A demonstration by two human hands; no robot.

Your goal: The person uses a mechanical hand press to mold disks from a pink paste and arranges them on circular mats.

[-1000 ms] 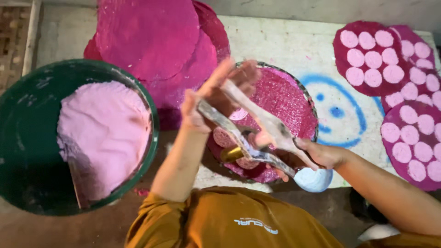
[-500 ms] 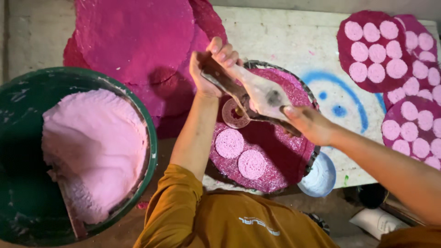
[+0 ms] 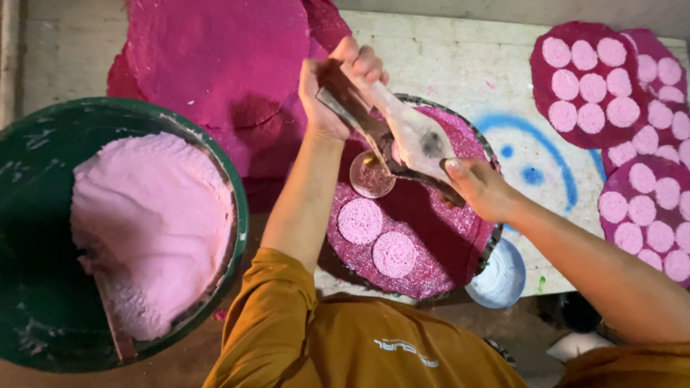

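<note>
Third pink disc [image 3: 372, 174] newly beneath scoop [image 3: 402, 140], left-hand fingers [image 3: 359, 65] above.

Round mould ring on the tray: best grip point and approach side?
Judgement only: take the round mould ring by its long handle, at the far end where the left hand already clasps it, coming from the far side. The handle slopes up clear of the magenta tray, so fingers stay out of the wet pink discs. The right hand holds a paddle over the ring.

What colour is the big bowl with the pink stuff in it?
The big bowl is dark green, seen in the head view.
</note>
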